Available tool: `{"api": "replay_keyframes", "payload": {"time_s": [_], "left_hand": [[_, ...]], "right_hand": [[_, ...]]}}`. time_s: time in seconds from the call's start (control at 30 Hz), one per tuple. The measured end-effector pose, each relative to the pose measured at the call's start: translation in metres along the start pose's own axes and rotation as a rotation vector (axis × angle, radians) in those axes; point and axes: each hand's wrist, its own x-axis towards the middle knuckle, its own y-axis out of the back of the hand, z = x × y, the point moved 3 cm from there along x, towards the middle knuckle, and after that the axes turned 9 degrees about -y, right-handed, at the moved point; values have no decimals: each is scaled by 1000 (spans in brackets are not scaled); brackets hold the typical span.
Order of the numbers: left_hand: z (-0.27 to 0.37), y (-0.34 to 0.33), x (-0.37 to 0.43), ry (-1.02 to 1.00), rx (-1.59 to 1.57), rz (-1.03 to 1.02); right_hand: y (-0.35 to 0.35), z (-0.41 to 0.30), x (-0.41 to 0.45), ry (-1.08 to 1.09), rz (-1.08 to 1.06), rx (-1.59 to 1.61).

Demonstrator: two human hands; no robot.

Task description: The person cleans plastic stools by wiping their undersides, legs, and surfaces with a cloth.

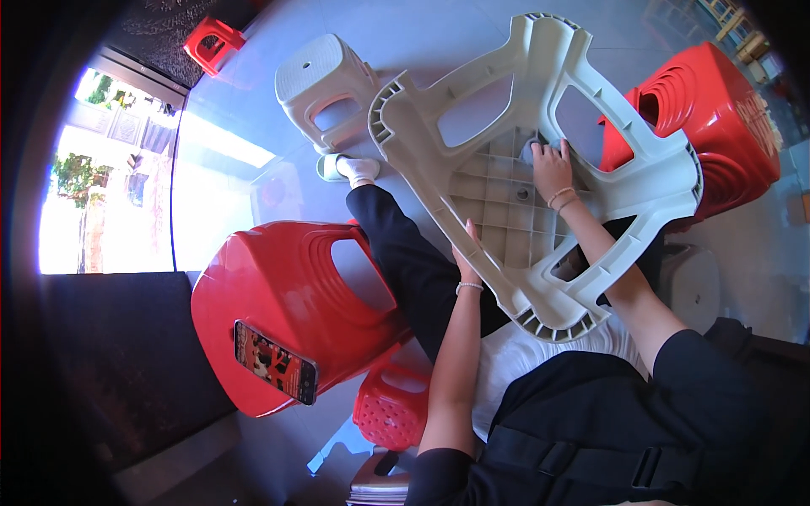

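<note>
A large white plastic stool (405,145) lies upside down before me, its legs towards the camera and its ribbed underside showing. Inside it, my right hand (552,166) presses a grey cloth (530,150) against the corner between the ribs and a side opening. My left hand (467,256) grips the near left side edge of the stool, the thumb showing at the rim and the other fingers hidden behind the side wall.
Left of my leg, a red plastic stool (272,272) bears a smartphone (275,362). Another red stool (715,120) stands at right. A small white stool (323,69) and a small red stool (212,45) are farther off. A small red stool (392,405) is nearer.
</note>
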Motion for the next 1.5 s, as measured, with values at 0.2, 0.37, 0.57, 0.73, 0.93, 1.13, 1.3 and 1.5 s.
{"api": "replay_keyframes", "payload": {"time_s": [0.2, 0.37, 0.57, 0.73, 0.93, 1.13, 1.3, 1.5], "left_hand": [[5, -1, 2, -66, -126, -16], [0, -1, 2, -82, -108, -2], [-4, -3, 4, -74, -60, 1], [-10, 0, 5, -74, -52, -7], [-18, 1, 3, -63, 13, 19], [-38, 6, 6, -51, 59, -33], [-36, -2, 6, -59, 115, -58], [-31, 6, 4, 43, 156, -121]], "right_hand": [[23, 6, -4, -147, -216, 331], [34, -4, 5, -167, -114, 713], [-7, 0, 18, -132, 17, 587], [-10, -12, 7, -135, 58, 413], [-16, 5, 13, -196, -93, 504], [17, -5, 37, -171, 67, 720], [-8, -15, 44, -108, 45, 747], [-14, -28, 23, -54, 59, 373]]}}
